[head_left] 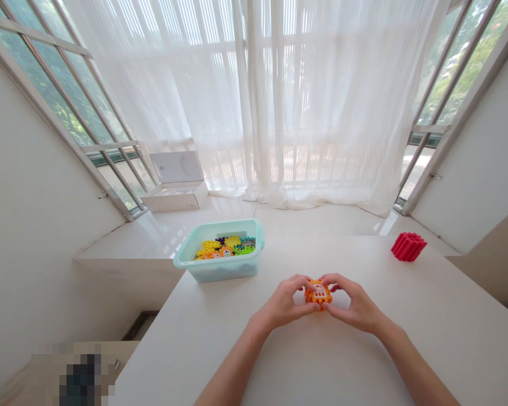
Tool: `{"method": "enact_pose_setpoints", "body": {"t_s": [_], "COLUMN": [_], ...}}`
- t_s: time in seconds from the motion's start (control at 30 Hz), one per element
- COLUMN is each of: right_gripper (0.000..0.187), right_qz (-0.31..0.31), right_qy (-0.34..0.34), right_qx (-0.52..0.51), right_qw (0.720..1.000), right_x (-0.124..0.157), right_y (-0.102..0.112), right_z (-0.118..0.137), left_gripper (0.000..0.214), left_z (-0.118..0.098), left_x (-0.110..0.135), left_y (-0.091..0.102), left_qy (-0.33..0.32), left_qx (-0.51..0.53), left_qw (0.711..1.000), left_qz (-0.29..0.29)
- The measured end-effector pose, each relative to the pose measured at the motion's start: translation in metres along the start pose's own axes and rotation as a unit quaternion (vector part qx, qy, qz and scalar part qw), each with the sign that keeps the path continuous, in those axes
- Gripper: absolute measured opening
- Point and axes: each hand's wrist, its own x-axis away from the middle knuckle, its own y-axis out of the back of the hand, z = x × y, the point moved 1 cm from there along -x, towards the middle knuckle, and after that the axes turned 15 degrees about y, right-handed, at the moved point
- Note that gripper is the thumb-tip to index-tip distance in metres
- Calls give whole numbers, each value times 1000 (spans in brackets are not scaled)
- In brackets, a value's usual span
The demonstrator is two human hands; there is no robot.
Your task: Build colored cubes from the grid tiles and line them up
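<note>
Between my two hands is an orange block of interlocking toy pieces [319, 292], its upper face bearing a white arched window. My left hand [288, 301] grips its left side, thumb at the near edge and fingers at the far edge. From the other side my right hand [352, 304] pinches it in the same way. The block is at or just above the white table; I cannot tell whether it touches. Its underside is hidden.
A pale turquoise tub [224, 272] of mixed coloured interlocking pieces stands at the table's left edge. Red ridged pieces [408, 247] form a block at the far right of the white table [313, 372]. Behind, an open white box [175, 195] sits on the ledge before sheer curtains.
</note>
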Motion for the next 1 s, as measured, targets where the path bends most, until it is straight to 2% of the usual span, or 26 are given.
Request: {"method": "enact_pose_setpoints", "body": {"t_s": [0.4,0.6,0.73,1.0], "right_gripper": [36,52,65,53], "right_qz": [4,2,1,13], "right_qy": [-23,-69,-74,-71], "right_qx": [-26,-54,-66,-39], "right_qw": [999,996,995,997], "right_x": [2,7,7,8], "right_y": [-1,-3,-4,-5], "right_z": [-3,-12,-12,-15], "left_gripper": [26,37,43,39], "left_z": [2,8,9,6], "left_x": [0,0,1,1], "left_y": [-1,-3,-3,-2], "left_qy": [-23,-28,-23,-40], "left_qx": [-28,-30,-39,-27], "left_qw": [999,999,999,999], "left_qz": [-5,-13,-13,-7]}}
